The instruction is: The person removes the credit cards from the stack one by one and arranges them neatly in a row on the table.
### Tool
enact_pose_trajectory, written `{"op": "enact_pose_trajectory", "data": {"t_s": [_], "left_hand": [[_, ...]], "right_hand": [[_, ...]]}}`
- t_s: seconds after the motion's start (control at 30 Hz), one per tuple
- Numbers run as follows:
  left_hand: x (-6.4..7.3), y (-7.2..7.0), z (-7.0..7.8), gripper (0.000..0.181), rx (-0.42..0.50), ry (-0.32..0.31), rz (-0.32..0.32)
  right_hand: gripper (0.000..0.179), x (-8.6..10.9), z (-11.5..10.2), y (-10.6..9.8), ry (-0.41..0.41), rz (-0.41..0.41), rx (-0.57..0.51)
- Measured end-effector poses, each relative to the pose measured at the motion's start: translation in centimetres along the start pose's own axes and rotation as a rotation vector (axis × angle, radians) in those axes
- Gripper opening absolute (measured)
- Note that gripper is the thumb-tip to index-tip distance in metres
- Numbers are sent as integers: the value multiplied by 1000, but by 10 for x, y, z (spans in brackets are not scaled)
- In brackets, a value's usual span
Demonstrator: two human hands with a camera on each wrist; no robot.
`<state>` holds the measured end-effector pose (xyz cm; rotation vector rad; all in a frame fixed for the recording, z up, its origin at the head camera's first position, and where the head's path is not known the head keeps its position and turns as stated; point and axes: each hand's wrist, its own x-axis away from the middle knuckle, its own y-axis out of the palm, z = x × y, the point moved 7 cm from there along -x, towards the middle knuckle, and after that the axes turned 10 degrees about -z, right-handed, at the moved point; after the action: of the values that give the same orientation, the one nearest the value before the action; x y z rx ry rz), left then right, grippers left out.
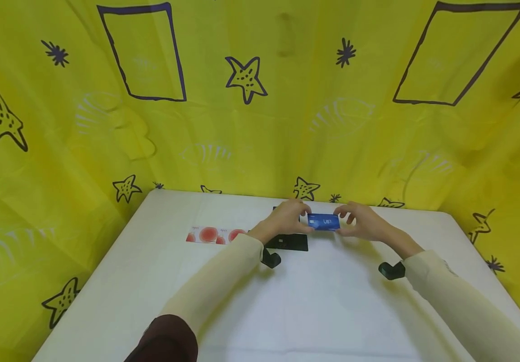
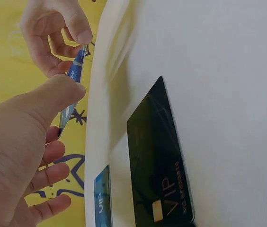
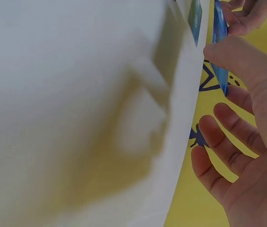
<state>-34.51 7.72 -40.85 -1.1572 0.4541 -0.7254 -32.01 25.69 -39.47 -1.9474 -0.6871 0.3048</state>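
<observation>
A blue VIP card [image 1: 324,221] is held up over the far part of the white table, its printed face toward the head camera. My left hand [image 1: 287,218] pinches its left end between thumb and index finger. At the opposite end, the thumb and index finger of my right hand [image 1: 363,221] pinch it too. In the left wrist view the card [image 2: 72,90] shows nearly edge-on between the hands. Below my left hand lies a black VIP card [image 2: 157,165] with a gold chip, partly covered by that hand in the head view. Beside it is another blue VIP card [image 2: 102,198].
Red-and-white cards [image 1: 208,235] lie in a row to the left on the white table [image 1: 314,311]. A yellow cloth [image 1: 287,130] with starfish drawings hangs behind the table and along its sides. Dark wrist-camera mounts [image 1: 392,271] sit at both wrists.
</observation>
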Motion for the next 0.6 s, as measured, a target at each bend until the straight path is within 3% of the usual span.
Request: {"op": "enact_pose_trajectory", "data": {"t_s": [0.33, 0.6], "left_hand": [[-2, 6, 6, 51, 4, -31, -31], [0, 10, 10, 50, -39, -20, -36]], "right_hand": [[44, 9, 4, 2, -3, -8, 1], [45, 16, 3, 5, -40, 14, 10]]}}
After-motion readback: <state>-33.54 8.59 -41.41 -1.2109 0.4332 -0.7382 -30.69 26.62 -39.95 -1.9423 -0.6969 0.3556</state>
